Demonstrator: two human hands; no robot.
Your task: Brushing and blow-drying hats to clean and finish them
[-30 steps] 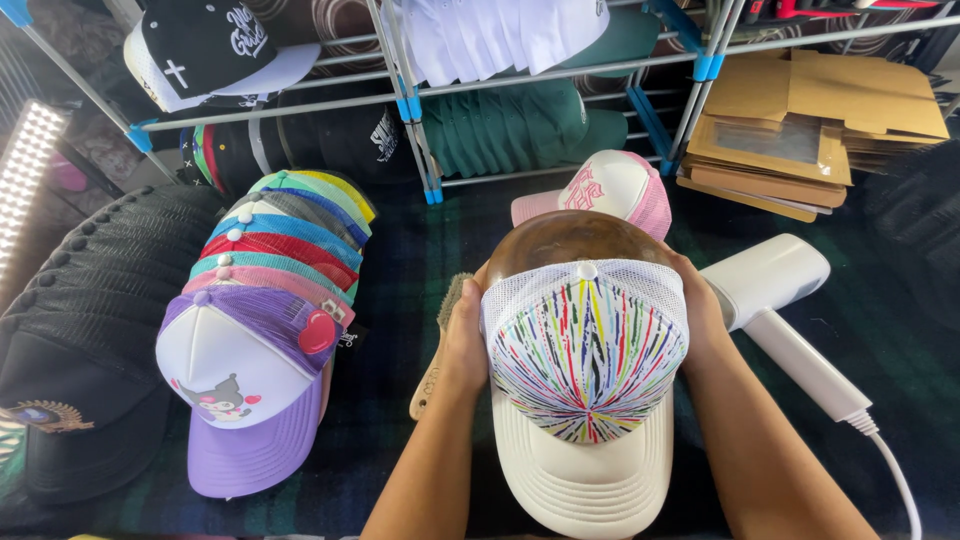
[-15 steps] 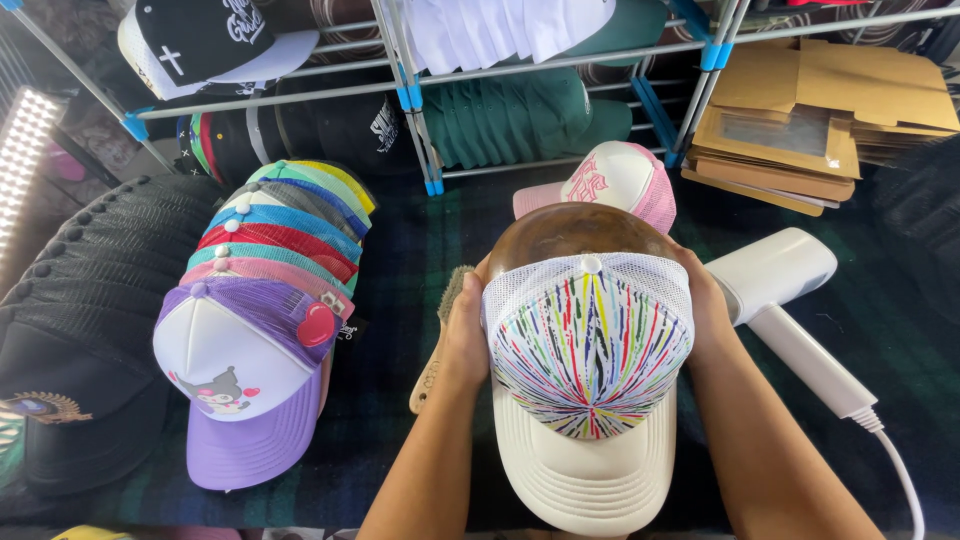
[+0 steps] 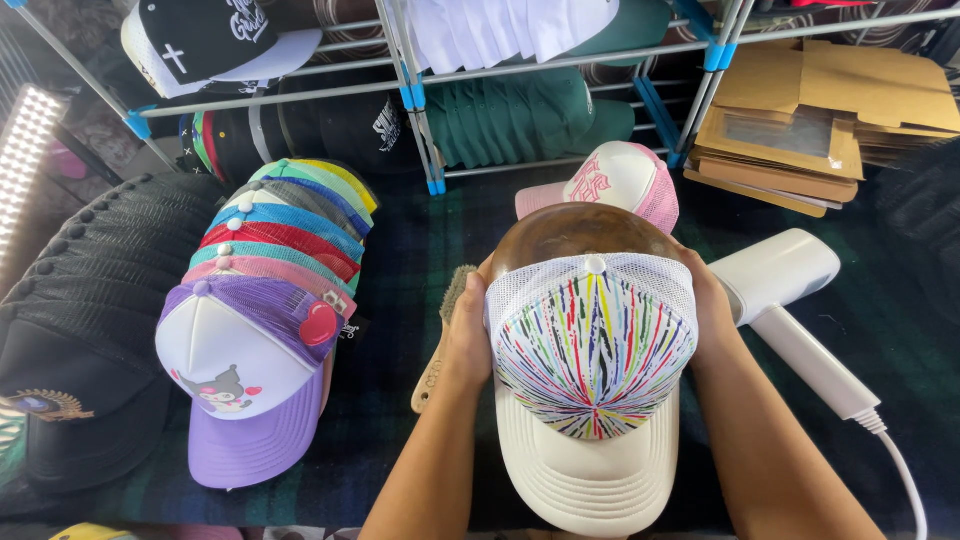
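A white trucker cap (image 3: 592, 370) with a front panel of many-coloured radiating stripes sits on a rounded brown wooden form (image 3: 580, 232) in the middle of the table (image 3: 400, 420), its cream brim pointing toward the camera; the left hand (image 3: 468, 335) presses against the cap's left side and the right hand (image 3: 712, 310) against its right side, both flat on the mesh; the fingers of each hand wrap round the far side and are hidden, so I cannot tell whether they are spread or together; only the top of the wooden form shows above the cap's mesh, the rest being covered; just beside the left hand lies a wooden brush (image 3: 440, 345), partly hidden by the wrist; behind the form a pink and white cap (image 3: 615, 180) is half covered by it; to the right lies a white handheld steamer (image 3: 790, 300), its cord running off the lower edge; to the left a stacked row of coloured caps (image 3: 270, 260) ends in a purple and white cap (image 3: 245, 380) with a cartoon figure and a red heart; further left a row of black caps (image 3: 90, 320) is cut off by the frame; on the metal shelf (image 3: 420, 90) behind are green caps (image 3: 520, 120), and flattened cardboard boxes (image 3: 830, 110) lie to the right.
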